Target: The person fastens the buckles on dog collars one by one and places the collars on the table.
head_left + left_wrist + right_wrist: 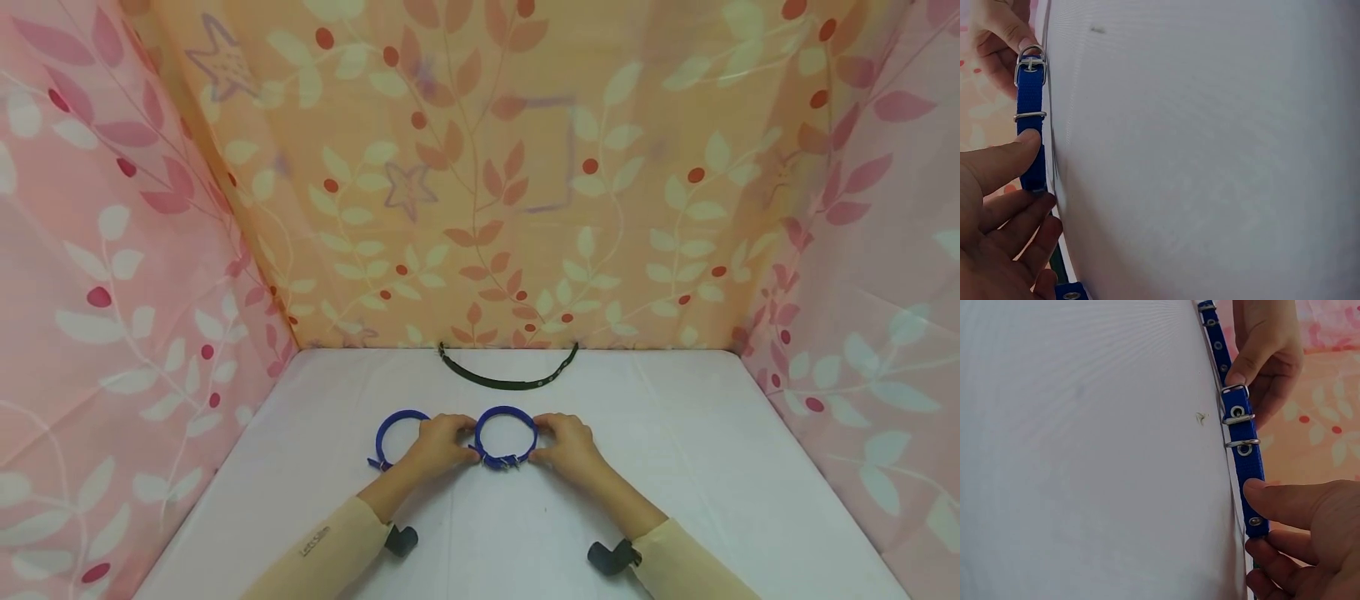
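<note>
A blue buckled collar [506, 410], fastened into a ring, stands on edge on the white table between both hands. My left hand [444, 440] pinches its left side, thumb at the near part and fingers at the far part. My right hand [567, 442] holds the opposite side the same way. Its metal buckle [1030, 64] and rings face toward me, and eyelets [1244, 450] show in the right wrist view. Just left of it, partly hidden behind my left hand and forearm, is a second blue collar [381, 432], also closed in a ring.
At the table's back edge lies a dark green strap [498, 384] with a buckle, curved open. The white table [660, 433] is bounded by flowered cloth walls [480, 167] at the back and on both sides.
</note>
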Action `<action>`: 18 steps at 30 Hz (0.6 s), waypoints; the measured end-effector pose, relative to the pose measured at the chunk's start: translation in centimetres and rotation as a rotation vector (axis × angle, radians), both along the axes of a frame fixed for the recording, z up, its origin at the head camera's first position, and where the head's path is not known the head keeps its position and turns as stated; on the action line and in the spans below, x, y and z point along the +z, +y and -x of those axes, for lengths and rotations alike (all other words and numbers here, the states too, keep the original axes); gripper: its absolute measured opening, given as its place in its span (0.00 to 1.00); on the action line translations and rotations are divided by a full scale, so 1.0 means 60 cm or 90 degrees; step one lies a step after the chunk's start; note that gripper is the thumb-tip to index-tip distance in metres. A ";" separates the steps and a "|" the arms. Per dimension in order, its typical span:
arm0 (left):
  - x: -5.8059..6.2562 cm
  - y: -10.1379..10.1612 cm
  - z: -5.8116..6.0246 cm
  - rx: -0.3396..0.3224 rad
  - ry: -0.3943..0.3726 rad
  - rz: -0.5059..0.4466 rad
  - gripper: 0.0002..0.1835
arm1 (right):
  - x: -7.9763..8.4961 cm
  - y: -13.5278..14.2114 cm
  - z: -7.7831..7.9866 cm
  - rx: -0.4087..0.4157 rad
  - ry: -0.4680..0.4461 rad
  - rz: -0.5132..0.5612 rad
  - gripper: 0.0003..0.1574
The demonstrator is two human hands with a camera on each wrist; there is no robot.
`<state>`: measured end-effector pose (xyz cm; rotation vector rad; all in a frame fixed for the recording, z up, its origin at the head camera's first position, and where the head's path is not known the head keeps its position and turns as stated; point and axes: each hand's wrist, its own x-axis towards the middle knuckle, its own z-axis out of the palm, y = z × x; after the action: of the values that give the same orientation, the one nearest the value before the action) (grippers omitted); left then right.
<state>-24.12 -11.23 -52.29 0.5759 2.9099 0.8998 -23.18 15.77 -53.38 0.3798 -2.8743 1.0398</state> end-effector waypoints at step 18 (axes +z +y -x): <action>0.006 0.002 -0.003 0.018 -0.020 0.044 0.30 | -0.001 0.000 0.000 0.014 0.001 -0.038 0.35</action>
<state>-23.93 -11.09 -51.90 0.5121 2.9156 0.8005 -23.20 15.74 -53.45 0.4170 -2.9119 0.9582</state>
